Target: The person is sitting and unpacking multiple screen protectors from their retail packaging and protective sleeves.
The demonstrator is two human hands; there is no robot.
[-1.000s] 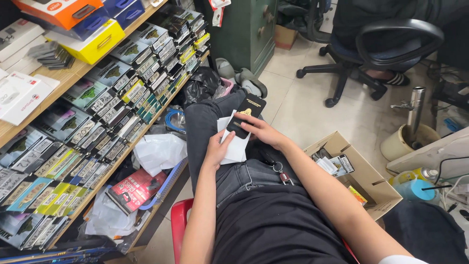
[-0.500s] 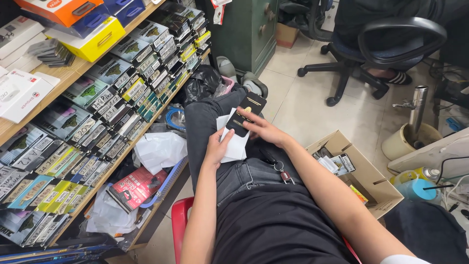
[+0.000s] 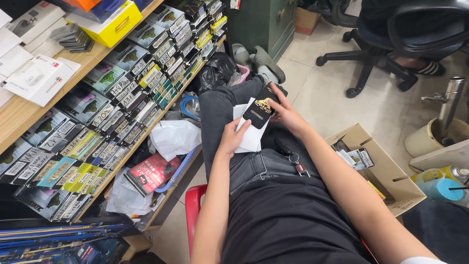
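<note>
I sit on a red stool (image 3: 195, 208) with my legs stretched out. My left hand (image 3: 232, 139) holds a white flat packet (image 3: 250, 139) on my left thigh. My right hand (image 3: 286, 113) grips a black flat package with a gold emblem (image 3: 259, 111), held over the white packet. A bunch of keys (image 3: 297, 165) hangs at my waist.
Shelves on the left hold rows of flat boxed packs (image 3: 122, 93). A yellow box (image 3: 110, 22) sits on the wooden shelf top. An open cardboard box (image 3: 386, 168) with small packs stands on the floor at right. An office chair (image 3: 391, 44) is behind it.
My right hand has drawn the black package back toward my lap, onto the white packet. My view has shifted slightly.
</note>
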